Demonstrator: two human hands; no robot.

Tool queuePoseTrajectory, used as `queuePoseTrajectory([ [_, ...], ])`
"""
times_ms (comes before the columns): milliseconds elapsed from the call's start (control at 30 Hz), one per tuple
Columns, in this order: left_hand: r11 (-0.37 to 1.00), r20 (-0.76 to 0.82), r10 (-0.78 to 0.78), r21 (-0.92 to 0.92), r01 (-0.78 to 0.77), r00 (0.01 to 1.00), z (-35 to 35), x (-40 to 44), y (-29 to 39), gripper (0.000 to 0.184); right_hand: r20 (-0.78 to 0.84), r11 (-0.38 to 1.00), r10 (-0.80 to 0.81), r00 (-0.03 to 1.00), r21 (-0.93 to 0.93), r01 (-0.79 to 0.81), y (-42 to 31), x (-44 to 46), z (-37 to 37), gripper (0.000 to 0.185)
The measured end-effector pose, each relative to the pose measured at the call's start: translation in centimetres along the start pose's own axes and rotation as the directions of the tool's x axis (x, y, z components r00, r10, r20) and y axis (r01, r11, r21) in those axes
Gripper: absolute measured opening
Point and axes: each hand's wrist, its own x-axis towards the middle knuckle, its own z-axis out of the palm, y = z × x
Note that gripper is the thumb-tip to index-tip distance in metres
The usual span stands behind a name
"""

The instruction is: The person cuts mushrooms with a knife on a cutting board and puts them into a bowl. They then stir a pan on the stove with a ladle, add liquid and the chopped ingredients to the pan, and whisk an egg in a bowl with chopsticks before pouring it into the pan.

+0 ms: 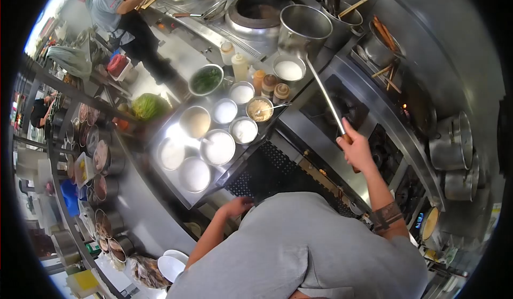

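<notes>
My right hand (pixel 356 148) is closed around the wooden handle of a long metal ladle (pixel 324 92). The ladle's shaft reaches up and left to the rim of a round metal bowl of white contents (pixel 289 70); whether this is the ladle's own bowl I cannot tell. Low beside my body is my left hand (pixel 235 207), loosely bent with its fingers in shadow, nothing visible in it. Ahead stands a steel counter (pixel 160 173) with several white-filled containers (pixel 218 147), a bowl of crumbly tan food with a spoon (pixel 259 109) and a bowl of greens (pixel 206 80).
Burners (pixel 342 104) lie to the right, below a tall steel pot (pixel 305 24). Squeeze bottles (pixel 240 67) line the counter's far edge. Stacked pots (pixel 451 139) stand far right. Another person (pixel 125 26) works at the upper left. Food containers (pixel 104 157) fill the left shelf.
</notes>
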Motion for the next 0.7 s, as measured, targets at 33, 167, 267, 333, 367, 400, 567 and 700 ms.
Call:
queuePoseTrajectory([
  [33,0.993,0.019,0.109,0.046,-0.11,0.994,-0.5,1.6,2.2,0.052,-0.025,0.985,-0.101,0.995,-0.142,0.096,1.9,0.8,0.1,0.063],
  [167,0.898,-0.122,0.44,0.091,-0.431,0.89,-1.9,7.3,15.4,0.042,0.021,0.762,-0.299,0.954,-0.596,0.252,9.1,6.6,1.7,0.062],
  [267,0.845,-0.27,0.418,-0.235,-0.481,0.867,-2.5,13.5,24.1,0.036,0.105,0.809,-0.227,0.968,-0.534,0.247,9.4,8.8,1.4,0.063],
  [333,0.701,-0.43,0.361,-0.459,-0.545,0.827,-3.2,17.1,29.8,0.032,0.298,0.99,0.09,0.95,-0.128,-0.053,4.0,7.2,-2.0,0.066],
  [367,0.628,-0.468,0.32,-0.546,-0.554,0.824,-3.8,21.8,30.0,0.033,0.306,0.989,0.096,0.947,-0.138,-0.055,3.6,7.2,-3.5,0.066],
  [400,0.506,-0.432,0.28,-0.692,-0.514,0.857,-5.1,21.6,33.4,0.039,0.31,0.992,0.121,0.943,-0.083,-0.1,3.4,7.3,-4.3,0.067],
  [567,0.237,-0.611,0.007,-0.768,-0.595,0.792,-10.5,30.5,38.6,0.044,0.16,0.825,-0.35,0.923,-0.414,0.385,10.3,10.1,-1.2,0.071],
  [700,0.111,-0.567,-0.218,-0.823,-0.558,0.794,-13.4,34.1,39.8,0.038,0.197,0.859,-0.324,0.925,-0.348,0.375,9.4,8.7,-2.4,0.068],
])
